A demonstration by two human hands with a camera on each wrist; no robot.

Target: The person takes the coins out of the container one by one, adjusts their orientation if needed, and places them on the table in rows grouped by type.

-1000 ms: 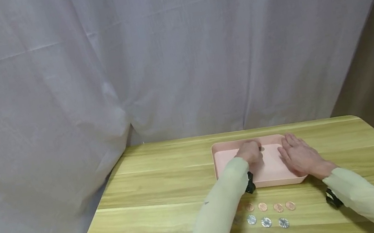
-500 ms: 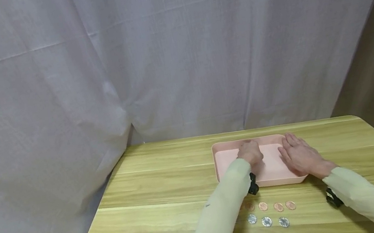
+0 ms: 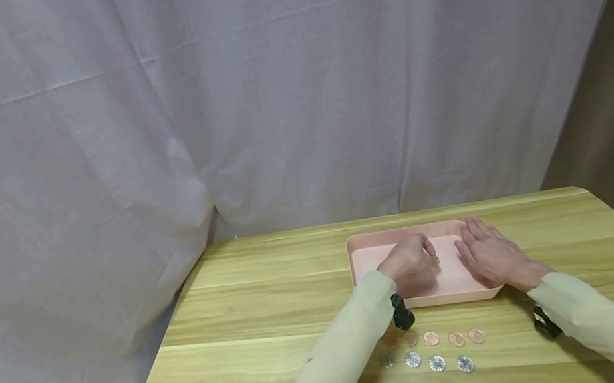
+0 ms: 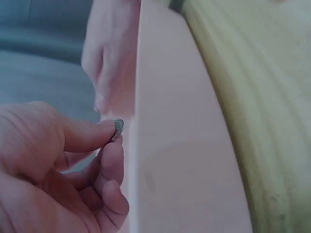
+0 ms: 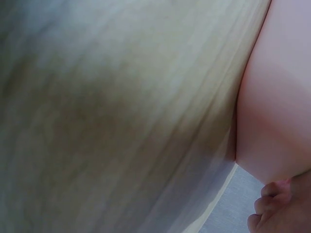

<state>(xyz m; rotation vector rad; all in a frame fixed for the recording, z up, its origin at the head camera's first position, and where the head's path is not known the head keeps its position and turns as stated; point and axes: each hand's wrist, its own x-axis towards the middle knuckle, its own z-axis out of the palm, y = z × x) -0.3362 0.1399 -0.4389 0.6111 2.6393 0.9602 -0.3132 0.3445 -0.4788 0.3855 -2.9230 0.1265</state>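
Note:
My left hand (image 3: 411,258) is over the pink tray (image 3: 453,298), pinching a small silver coin (image 4: 118,127) between thumb and forefinger. The left wrist view shows the coin tilted at the fingertips, its other fingers curled below. At the tray's right end, my right hand (image 3: 496,258) rests over the rim with fingers stretched out. Its fingers (image 5: 265,206) show only at the lower corner of the right wrist view, beside the tray wall. In front of the tray lie a row of copper-coloured coins (image 3: 431,339) and a row of silver coins (image 3: 437,363).
The tray stands near the back of a wood-grain table (image 3: 250,363). A grey curtain (image 3: 295,119) hangs behind the table, with a darker brown one at the right. My left sleeve (image 3: 340,355) passes close beside the coin rows.
My left hand was fist-like over the tray; now it has turned, its fingertips coming nearer with a coin showing. The left forearm has swung leftward, uncovering more coins. My right hand stays put.

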